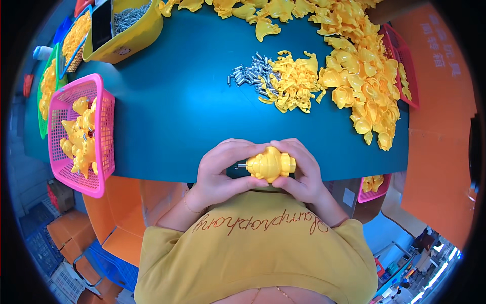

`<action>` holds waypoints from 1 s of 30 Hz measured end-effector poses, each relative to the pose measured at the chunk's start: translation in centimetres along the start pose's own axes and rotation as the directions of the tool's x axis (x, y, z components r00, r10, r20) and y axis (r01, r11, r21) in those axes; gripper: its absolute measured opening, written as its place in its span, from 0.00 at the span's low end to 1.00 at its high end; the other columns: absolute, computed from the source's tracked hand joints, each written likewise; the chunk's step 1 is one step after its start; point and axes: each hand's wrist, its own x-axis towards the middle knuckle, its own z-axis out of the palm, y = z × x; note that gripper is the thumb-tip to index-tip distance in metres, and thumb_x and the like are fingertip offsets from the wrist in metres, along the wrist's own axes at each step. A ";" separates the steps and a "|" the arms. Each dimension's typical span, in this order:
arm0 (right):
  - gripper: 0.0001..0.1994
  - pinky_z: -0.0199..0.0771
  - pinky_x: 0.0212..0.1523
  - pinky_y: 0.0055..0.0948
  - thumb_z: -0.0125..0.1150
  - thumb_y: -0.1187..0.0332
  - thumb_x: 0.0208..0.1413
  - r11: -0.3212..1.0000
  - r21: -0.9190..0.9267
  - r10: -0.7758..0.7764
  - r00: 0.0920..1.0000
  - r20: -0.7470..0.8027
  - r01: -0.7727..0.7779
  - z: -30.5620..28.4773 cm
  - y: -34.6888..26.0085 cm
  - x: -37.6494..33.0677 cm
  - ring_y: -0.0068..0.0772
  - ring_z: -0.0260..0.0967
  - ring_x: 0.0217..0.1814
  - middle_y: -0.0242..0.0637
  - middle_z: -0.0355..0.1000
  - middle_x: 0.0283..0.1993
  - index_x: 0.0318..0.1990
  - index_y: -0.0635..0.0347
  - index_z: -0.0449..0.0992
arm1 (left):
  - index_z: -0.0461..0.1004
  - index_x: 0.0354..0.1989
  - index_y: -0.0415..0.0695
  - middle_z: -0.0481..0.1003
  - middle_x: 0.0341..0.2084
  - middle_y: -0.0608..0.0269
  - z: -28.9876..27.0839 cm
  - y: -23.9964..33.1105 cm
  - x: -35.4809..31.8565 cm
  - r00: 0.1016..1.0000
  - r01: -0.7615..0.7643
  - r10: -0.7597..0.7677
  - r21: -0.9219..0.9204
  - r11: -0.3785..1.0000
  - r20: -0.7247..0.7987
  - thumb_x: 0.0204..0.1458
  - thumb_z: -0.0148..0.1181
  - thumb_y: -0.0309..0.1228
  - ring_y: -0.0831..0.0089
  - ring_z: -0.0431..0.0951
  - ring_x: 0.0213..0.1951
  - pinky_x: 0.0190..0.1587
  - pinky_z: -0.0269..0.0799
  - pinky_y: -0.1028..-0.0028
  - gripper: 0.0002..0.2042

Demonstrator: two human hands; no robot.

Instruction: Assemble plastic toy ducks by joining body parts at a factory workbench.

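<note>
Between both hands, at the table's near edge, is a rounded yellow plastic figure (271, 164) with a metal pin sticking out of its left end. My left hand (223, 167) is closed on its left side, thumb below and fingers above. On the other side my right hand (302, 169) grips it the same way. Farther off lie a pile of small yellow plastic parts (296, 81) and, touching it, a heap of silver metal pins (253, 75). Larger curved yellow shell pieces (354, 76) are heaped at the right and along the far edge.
A pink basket (105, 131) at the left holds several yellow figures. Behind it are a yellow bin (126, 48) of metal screws or pins with a dark phone-like slab (102, 23), and green and blue baskets of yellow parts. A red basket (407, 71) and orange panels (440, 126) stand right.
</note>
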 end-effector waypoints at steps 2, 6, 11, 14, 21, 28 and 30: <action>0.35 0.73 0.57 0.39 0.79 0.56 0.52 0.999 0.031 0.038 0.999 -0.007 -0.038 0.0 0.0 0.0 0.43 0.72 0.58 0.44 0.73 0.59 0.65 0.60 0.74 | 0.81 0.53 0.40 0.83 0.48 0.59 0.8 0.0 -0.1 0.975 0.142 -0.165 -0.154 0.978 -0.151 0.41 0.84 0.32 0.62 0.82 0.51 0.53 0.77 0.64 0.28; 0.30 0.68 0.65 0.37 0.74 0.64 0.58 0.937 0.254 0.246 0.969 0.012 -0.241 0.9 -0.3 -0.4 0.42 0.66 0.67 0.47 0.69 0.63 0.67 0.64 0.72 | 0.80 0.53 0.37 0.79 0.55 0.56 1.7 0.3 -0.8 0.872 0.256 -0.441 -0.571 0.780 -0.212 0.40 0.84 0.30 0.63 0.80 0.50 0.56 0.76 0.64 0.29; 0.27 0.70 0.67 0.39 0.70 0.77 0.53 0.997 -0.056 0.044 0.999 -0.020 -0.045 0.2 0.7 -0.5 0.46 0.71 0.68 0.50 0.71 0.68 0.63 0.61 0.76 | 0.80 0.51 0.41 0.81 0.52 0.57 0.3 0.2 0.7 0.996 0.012 0.021 0.356 0.934 -0.090 0.39 0.84 0.30 0.60 0.80 0.49 0.55 0.76 0.63 0.27; 0.23 0.74 0.63 0.39 0.72 0.74 0.54 0.997 -0.003 0.079 0.997 -0.019 -0.079 0.7 -0.3 -0.1 0.46 0.75 0.64 0.50 0.74 0.65 0.59 0.61 0.80 | 0.80 0.52 0.41 0.82 0.51 0.58 0.8 0.4 0.5 0.998 0.033 -0.010 0.415 0.909 -0.058 0.41 0.83 0.30 0.58 0.80 0.50 0.55 0.76 0.63 0.27; 0.18 0.78 0.59 0.36 0.71 0.71 0.60 0.995 -0.046 0.088 0.989 -0.117 -0.094 1.1 0.9 -0.7 0.46 0.78 0.60 0.50 0.77 0.61 0.57 0.60 0.81 | 0.78 0.54 0.39 0.81 0.55 0.53 0.3 0.2 0.3 0.979 0.201 -0.201 0.187 0.962 -0.019 0.54 0.72 0.25 0.57 0.80 0.55 0.57 0.76 0.64 0.19; 0.11 0.78 0.58 0.33 0.66 0.74 0.65 0.990 0.067 0.135 0.964 -0.230 -0.123 1.9 0.8 -1.0 0.42 0.78 0.60 0.53 0.77 0.60 0.53 0.64 0.81 | 0.78 0.53 0.39 0.82 0.52 0.49 2.1 0.4 0.4 0.981 0.171 -0.142 0.232 0.958 -0.135 0.58 0.68 0.23 0.57 0.82 0.53 0.56 0.77 0.64 0.15; 0.11 0.78 0.58 0.33 0.66 0.75 0.65 0.988 0.076 0.148 0.960 -0.238 -0.134 1.9 0.9 -1.0 0.42 0.78 0.59 0.53 0.77 0.60 0.53 0.64 0.81 | 0.79 0.53 0.39 0.82 0.52 0.49 2.2 0.3 0.4 0.980 0.163 -0.129 0.244 0.956 -0.149 0.58 0.68 0.23 0.56 0.83 0.52 0.55 0.77 0.64 0.14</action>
